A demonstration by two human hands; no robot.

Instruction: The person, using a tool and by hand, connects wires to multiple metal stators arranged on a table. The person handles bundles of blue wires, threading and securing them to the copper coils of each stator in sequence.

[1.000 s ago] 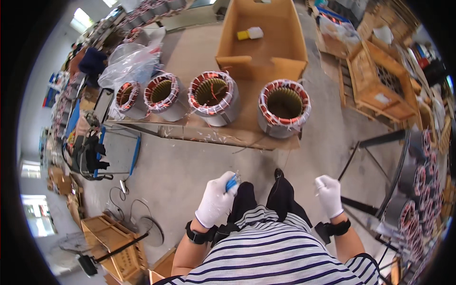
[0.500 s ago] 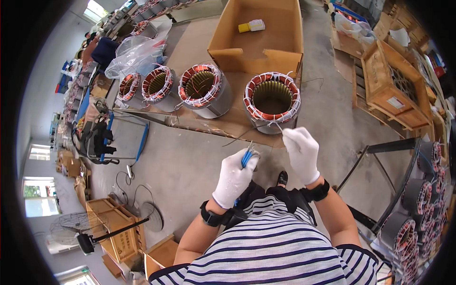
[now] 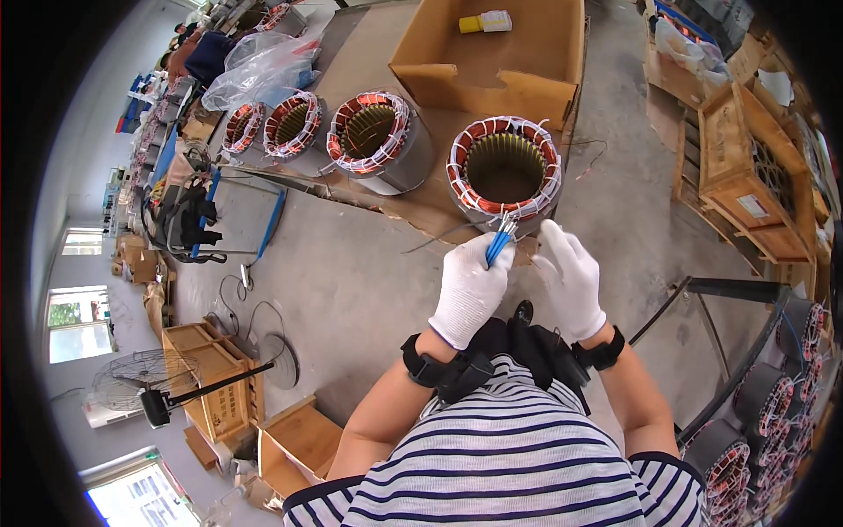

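My left hand [image 3: 472, 294], in a white glove, is closed round a bundle of thin blue rods or wires [image 3: 500, 243] with pale tips; their exact kind is unclear. The tips point up at the front rim of a motor stator [image 3: 505, 206], a grey cylinder with orange copper windings laced in white cord. Close to this stator's front right side is my gloved right hand [image 3: 569, 281], its thumb and fingers apart, with nothing visible between them. A dark loose wire [image 3: 439, 237] runs out leftward from the stator's front.
Three more stators [image 3: 369, 132] line the cardboard-covered bench [image 3: 413, 211] to the left. Behind stands an open cardboard box [image 3: 487, 83] holding a yellow-and-white item [image 3: 485, 22]. A wooden crate [image 3: 746, 167] and a rack of stators [image 3: 764, 395] lie right; a fan [image 3: 145, 378] stands left.
My left hand has moved up and right with the blue bundle, to the stator's front rim. The right hand has spread its fingers, no longer pinching the pale strand at the stator.
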